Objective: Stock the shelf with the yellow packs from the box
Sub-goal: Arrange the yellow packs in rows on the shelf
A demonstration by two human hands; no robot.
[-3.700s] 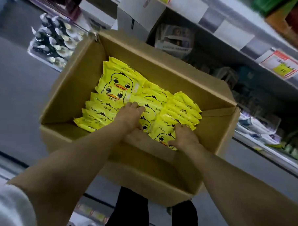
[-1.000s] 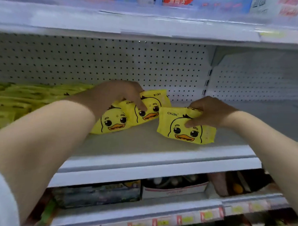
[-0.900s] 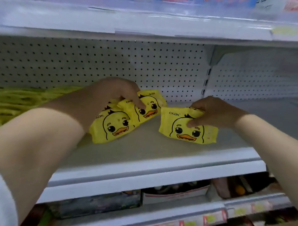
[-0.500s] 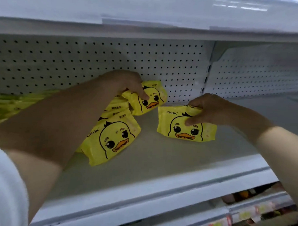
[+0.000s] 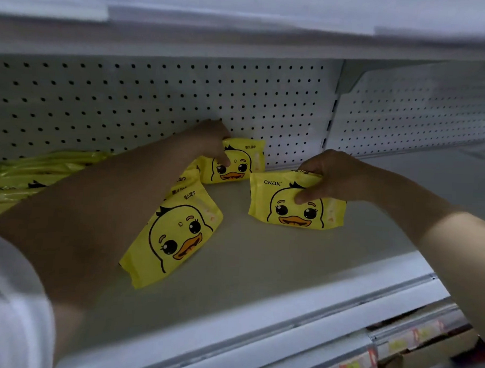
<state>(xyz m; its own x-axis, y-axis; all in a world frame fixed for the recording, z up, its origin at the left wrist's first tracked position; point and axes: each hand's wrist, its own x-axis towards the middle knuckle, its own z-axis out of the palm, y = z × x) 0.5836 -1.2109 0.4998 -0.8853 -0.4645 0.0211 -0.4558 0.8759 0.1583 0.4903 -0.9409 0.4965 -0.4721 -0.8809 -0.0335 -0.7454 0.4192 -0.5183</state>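
Shelf (image 5: 260, 268), pale deck with pegboard back (image 5: 128, 101), carries yellow duck-face packs: rear pack (image 5: 245, 167) leaning at the pegboard, right pack (image 5: 295, 214) just beside it, tilted pack (image 5: 175, 236) flat in front overlapping others, left stack (image 5: 27, 177) at far left.

White pegboard wall (image 5: 145, 101) (dimly lit) runs behind.

Both arms reach forward, bare from the elbow down. The left forearm runs from the white sleeve (image 5: 8, 298) at the lower left diagonally up and to the right. The left hand (image 5: 209, 143) is bent down at the wrist, fingers curled over the top of the back yellow pack (image 5: 245, 167), thumb pressed on its face. The right forearm enters from the right edge and slants up and left. The right hand (image 5: 333, 176) pinches the right yellow pack (image 5: 295, 211) at its upper edge, thumb on the front.
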